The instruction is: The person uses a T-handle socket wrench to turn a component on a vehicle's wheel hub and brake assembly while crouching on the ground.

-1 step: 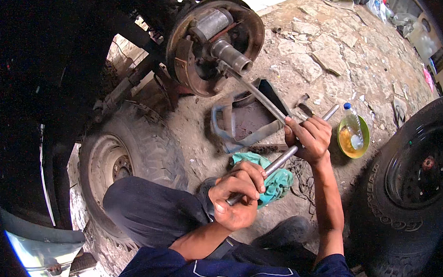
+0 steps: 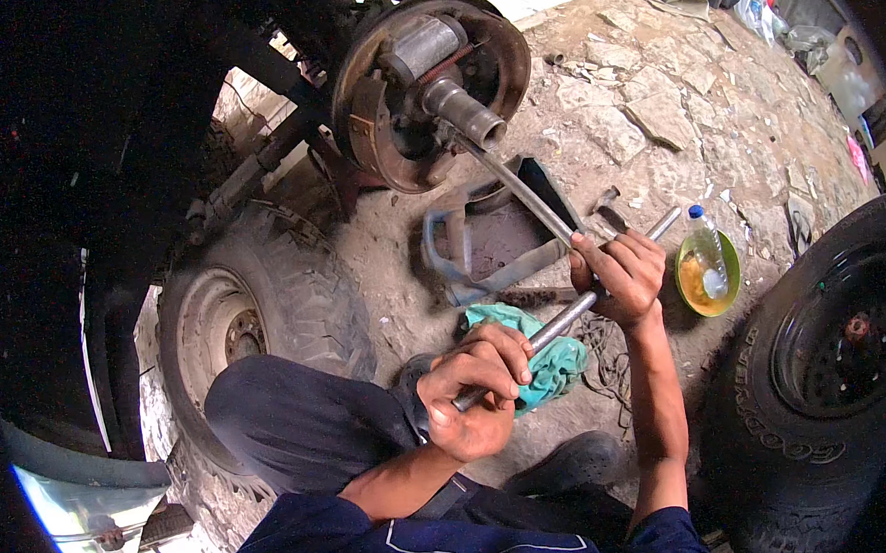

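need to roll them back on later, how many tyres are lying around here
2: one tyre lies flat at the left by the knee, another tyre stands at the right edge beside the yellow bowl. More may be hidden in the dark.

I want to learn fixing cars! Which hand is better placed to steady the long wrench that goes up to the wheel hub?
Probably the right hand: it grips where the long wrench meets the crossbar, nearer the hub. The left hand holds the crossbar's near end, farther back.
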Motion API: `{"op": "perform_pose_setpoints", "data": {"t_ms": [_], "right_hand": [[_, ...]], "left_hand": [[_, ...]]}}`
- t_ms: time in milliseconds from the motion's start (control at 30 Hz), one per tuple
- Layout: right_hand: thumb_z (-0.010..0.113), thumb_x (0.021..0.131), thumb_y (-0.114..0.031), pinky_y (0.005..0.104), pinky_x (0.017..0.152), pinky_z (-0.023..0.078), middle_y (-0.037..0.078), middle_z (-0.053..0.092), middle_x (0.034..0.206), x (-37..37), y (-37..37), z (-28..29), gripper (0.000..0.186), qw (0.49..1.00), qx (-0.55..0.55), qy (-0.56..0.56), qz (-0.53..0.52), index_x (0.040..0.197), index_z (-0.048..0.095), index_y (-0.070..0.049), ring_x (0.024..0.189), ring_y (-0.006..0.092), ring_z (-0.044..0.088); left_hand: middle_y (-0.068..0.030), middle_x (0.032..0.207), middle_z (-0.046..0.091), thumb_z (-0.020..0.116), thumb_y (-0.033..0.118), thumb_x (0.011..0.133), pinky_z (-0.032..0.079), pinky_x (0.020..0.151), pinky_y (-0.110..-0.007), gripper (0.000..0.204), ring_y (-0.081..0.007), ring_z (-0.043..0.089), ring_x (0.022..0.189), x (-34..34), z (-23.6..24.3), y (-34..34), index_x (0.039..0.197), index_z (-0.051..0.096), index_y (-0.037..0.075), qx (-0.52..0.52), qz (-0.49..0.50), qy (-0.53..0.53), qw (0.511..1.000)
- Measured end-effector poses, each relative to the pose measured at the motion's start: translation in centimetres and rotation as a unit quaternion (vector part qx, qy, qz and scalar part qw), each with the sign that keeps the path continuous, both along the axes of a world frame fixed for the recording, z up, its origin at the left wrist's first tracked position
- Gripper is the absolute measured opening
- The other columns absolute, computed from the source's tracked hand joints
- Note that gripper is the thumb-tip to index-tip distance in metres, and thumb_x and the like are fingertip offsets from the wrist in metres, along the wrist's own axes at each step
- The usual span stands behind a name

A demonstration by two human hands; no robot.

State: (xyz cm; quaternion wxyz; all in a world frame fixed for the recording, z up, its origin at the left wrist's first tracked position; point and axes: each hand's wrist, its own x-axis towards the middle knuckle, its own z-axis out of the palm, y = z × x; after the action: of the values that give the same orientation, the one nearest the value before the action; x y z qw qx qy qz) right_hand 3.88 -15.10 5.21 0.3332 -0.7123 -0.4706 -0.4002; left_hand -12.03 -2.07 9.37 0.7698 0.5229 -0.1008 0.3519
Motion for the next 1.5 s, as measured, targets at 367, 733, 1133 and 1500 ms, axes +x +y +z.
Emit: {"op": "perform_pose_setpoints", "data": {"t_ms": [367, 733, 1133, 1500], "right_hand": [[0.074, 0.071, -0.007, 0.0260, 0.043, 0.033, -0.004, 0.040, 0.053, 0.2, 0.7, 0.4, 0.016, 0.999, -0.017, -0.033, 0.009, 0.086, 0.071, -0.005, 0.044, 0.0112, 0.041], [0.070, 0.069, -0.001, 0.0278, 0.046, 0.034, -0.001, 0.042, 0.053, 1.2, 0.8, -0.2, 0.020, 0.998, -0.024, -0.053, 0.028, 0.089, 0.071, -0.001, 0.044, 0.0135, 0.041], [0.074, 0.067, -0.019, 0.0307, 0.052, 0.038, 0.001, 0.050, 0.059, 1.2, -0.4, -4.1, 0.036, 0.994, -0.015, 0.108, -0.016, 0.100, 0.070, -0.004, 0.055, 0.0162, 0.050], [0.056, 0.063, -0.082, 0.0454, 0.084, 0.044, 0.013, 0.059, 0.078, 7.7, -4.2, -11.0, 0.080, 0.989, 0.091, 0.099, -0.063, 0.074, 0.053, -0.003, 0.082, 0.0337, 0.059]], "left_hand": [[-0.0048, 0.050, 0.050, 0.029, 0.058, 0.096, 0.047, 0.071, -0.045, 0.068, -0.0255, 0.056, 0.063, -0.6, -1.9, 0.8, 0.070, 0.059, 0.003, 0.059, 0.058, 0.007, 0.997], [-0.0067, 0.053, 0.056, 0.027, 0.064, 0.095, 0.048, 0.084, -0.048, 0.075, -0.0272, 0.062, 0.074, -1.1, -4.1, 0.9, 0.077, 0.063, 0.001, 0.075, 0.029, 0.048, 0.996], [-0.0064, 0.048, 0.041, 0.028, 0.054, 0.097, 0.042, 0.061, -0.042, 0.066, -0.0206, 0.039, 0.051, 1.4, -4.3, -0.8, 0.066, 0.054, 0.002, 0.018, -0.035, 0.013, 0.999], [-0.0089, 0.047, 0.045, 0.033, 0.050, 0.097, 0.039, 0.050, -0.040, 0.064, -0.0210, 0.039, 0.044, 2.1, -4.2, -1.2, 0.063, 0.054, 0.000, 0.014, -0.040, -0.021, 0.999]]}}
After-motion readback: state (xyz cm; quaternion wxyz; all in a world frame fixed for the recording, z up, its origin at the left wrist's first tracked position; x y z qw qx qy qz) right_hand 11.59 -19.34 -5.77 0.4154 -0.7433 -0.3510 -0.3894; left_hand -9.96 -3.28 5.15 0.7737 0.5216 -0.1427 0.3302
